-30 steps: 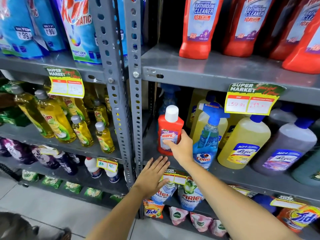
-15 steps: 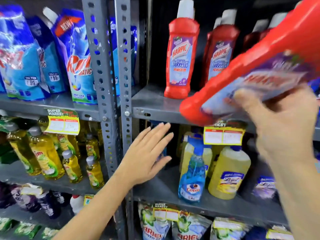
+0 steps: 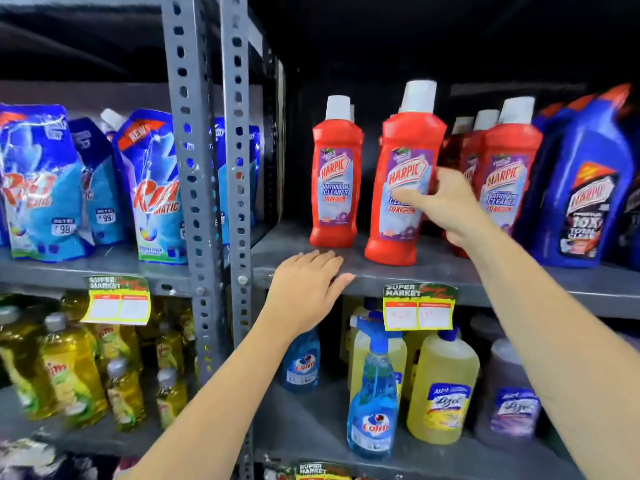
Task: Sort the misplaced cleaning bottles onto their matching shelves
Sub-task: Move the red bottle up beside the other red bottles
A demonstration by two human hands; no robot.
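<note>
Red bottle (image 3: 401, 188): a Harpic bathroom cleaner with a white cap, upright on the grey upper shelf (image 3: 450, 271), near its front edge, tilted slightly.
Right hand (image 3: 446, 206): fingers wrapped around the red bottle's label, holding it at mid-height.
Left hand (image 3: 308, 289): flat and spread, palm down, resting on the front lip of the upper shelf, holding nothing.
Matching bottles: a second red Harpic (image 3: 334, 181) stands just beside it to the left, apart from it; a third (image 3: 505, 174) stands behind the right hand, with darker red ones further back.
Blue Harpic (image 3: 585, 188): large bottle at the right end of the same shelf.
Lower shelf: a blue Colin spray bottle (image 3: 374, 400) in front, a yellow Lizol bottle (image 3: 443, 393) beside it, a purple one (image 3: 509, 403) to the right.
Left bay, top: blue detergent pouches (image 3: 152, 188) standing in a row.
Left bay, below: yellow dish-liquid bottles (image 3: 69, 372), blurred.
Price tags: yellow tag (image 3: 419, 306) hanging from the upper shelf edge; writing unreadable.
</note>
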